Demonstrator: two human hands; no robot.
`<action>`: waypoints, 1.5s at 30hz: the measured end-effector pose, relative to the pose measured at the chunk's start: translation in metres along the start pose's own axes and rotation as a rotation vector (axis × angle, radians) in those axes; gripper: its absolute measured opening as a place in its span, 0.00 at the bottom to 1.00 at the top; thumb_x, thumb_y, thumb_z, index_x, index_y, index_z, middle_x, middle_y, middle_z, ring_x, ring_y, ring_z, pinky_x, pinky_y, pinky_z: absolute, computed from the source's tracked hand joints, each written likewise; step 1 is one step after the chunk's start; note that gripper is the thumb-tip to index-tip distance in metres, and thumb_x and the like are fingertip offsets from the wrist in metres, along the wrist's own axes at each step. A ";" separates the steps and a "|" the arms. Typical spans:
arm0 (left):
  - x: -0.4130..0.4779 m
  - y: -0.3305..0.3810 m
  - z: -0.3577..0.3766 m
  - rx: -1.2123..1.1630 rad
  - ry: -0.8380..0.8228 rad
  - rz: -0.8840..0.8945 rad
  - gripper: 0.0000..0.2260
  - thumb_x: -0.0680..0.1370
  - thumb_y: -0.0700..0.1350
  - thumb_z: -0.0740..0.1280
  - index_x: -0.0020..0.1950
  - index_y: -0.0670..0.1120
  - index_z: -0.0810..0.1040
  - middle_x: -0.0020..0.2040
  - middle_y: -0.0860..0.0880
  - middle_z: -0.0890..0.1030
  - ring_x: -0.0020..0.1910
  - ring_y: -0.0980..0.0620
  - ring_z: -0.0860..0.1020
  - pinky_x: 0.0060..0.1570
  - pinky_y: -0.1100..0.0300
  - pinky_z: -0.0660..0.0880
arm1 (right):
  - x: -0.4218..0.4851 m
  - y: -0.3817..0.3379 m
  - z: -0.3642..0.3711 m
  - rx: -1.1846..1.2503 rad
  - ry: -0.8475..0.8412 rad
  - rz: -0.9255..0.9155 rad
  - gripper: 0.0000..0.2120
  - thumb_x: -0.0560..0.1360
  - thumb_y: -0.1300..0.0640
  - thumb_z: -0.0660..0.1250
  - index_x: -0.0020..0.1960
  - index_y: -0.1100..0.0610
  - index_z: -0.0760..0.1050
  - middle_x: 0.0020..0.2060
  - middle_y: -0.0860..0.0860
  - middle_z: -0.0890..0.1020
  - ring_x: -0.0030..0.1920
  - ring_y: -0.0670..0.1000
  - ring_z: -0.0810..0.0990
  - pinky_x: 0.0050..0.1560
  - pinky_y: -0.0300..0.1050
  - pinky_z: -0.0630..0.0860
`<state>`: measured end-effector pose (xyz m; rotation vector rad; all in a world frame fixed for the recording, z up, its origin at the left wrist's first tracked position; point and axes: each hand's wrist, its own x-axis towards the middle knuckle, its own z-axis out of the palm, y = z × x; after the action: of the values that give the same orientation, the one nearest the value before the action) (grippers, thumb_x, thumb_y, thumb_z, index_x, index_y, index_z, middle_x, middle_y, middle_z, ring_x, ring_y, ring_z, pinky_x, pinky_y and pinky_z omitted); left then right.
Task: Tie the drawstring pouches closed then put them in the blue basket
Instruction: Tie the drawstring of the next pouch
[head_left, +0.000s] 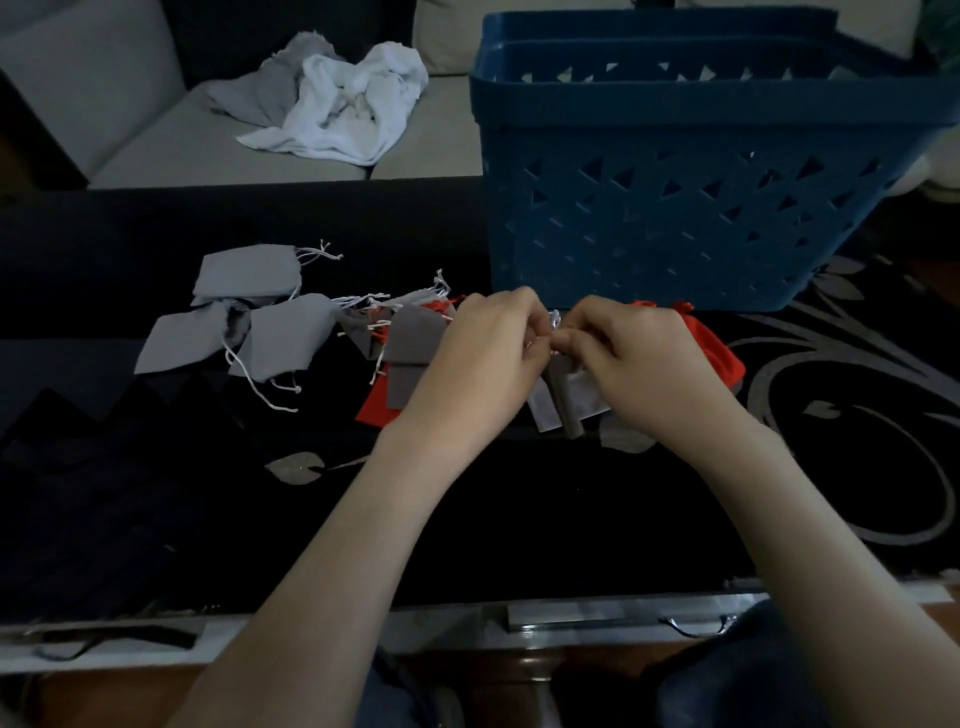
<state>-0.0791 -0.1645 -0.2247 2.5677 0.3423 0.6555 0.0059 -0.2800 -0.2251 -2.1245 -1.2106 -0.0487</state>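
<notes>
Both hands meet in front of the blue basket. My left hand and my right hand pinch the white drawstring at the mouth of a grey pouch, which hangs below my fingers. A red pouch lies behind my right hand. To the left lies a pile of several pouches: light grey ones, a dark grey one and a red one, with loose white strings.
The pouches lie on a black table cover with a silver floral pattern. A white and grey cloth heap sits on the sofa behind the table. The basket stands at the table's back right.
</notes>
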 end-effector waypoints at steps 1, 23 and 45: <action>-0.001 -0.002 0.000 -0.003 0.036 0.026 0.03 0.74 0.39 0.68 0.44 0.46 0.75 0.37 0.56 0.71 0.44 0.48 0.74 0.42 0.59 0.67 | 0.000 -0.002 -0.002 0.045 -0.003 0.009 0.05 0.77 0.59 0.65 0.45 0.59 0.77 0.33 0.49 0.79 0.32 0.37 0.74 0.35 0.29 0.66; -0.008 -0.001 -0.002 -0.169 0.257 0.111 0.05 0.77 0.42 0.68 0.51 0.43 0.78 0.44 0.50 0.78 0.44 0.59 0.76 0.45 0.73 0.69 | -0.005 -0.005 -0.013 0.309 0.064 0.087 0.04 0.77 0.61 0.64 0.45 0.56 0.76 0.35 0.46 0.80 0.38 0.40 0.76 0.39 0.29 0.68; -0.006 -0.005 -0.004 -0.660 -0.112 -0.176 0.06 0.78 0.41 0.66 0.42 0.47 0.73 0.33 0.57 0.78 0.34 0.65 0.74 0.39 0.71 0.68 | -0.004 0.001 -0.024 0.893 -0.104 0.310 0.06 0.80 0.62 0.60 0.46 0.60 0.74 0.28 0.43 0.78 0.28 0.39 0.75 0.31 0.30 0.71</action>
<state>-0.0869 -0.1604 -0.2265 1.9094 0.2553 0.4576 0.0116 -0.2967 -0.2087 -1.4857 -0.7250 0.6287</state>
